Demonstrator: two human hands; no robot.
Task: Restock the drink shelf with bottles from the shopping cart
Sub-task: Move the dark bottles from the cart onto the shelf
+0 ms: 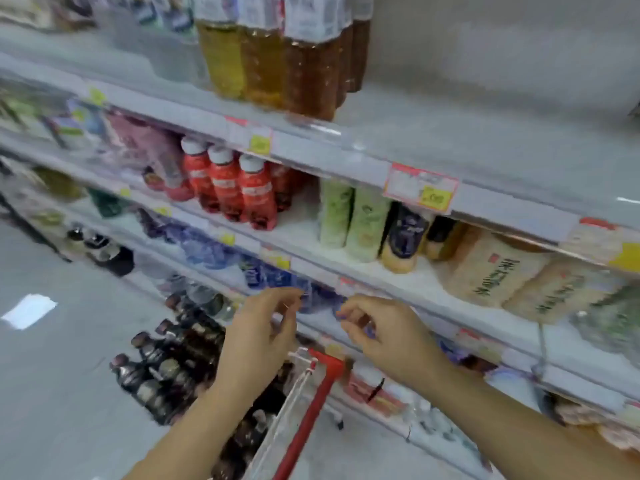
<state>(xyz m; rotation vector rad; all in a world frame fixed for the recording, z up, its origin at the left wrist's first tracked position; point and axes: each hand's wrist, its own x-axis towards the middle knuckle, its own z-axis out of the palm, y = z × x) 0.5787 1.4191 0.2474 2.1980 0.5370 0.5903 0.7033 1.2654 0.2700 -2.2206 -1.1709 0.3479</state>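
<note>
Both hands are up at the drink shelf [581, 382]. The left hand [266, 327] and right hand [384, 337] have fingers curled against the blue-labelled bottles [273, 277], but through the blur I cannot tell whether either grips 1. Seating a bottle seems the step in hand. Next probably means reaching down into the shopping cart [311, 403].

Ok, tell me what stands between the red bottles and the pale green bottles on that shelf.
Nothing stands there: in the head view, a bare strip of white shelf separates the red bottles from the pale green bottles.
</note>
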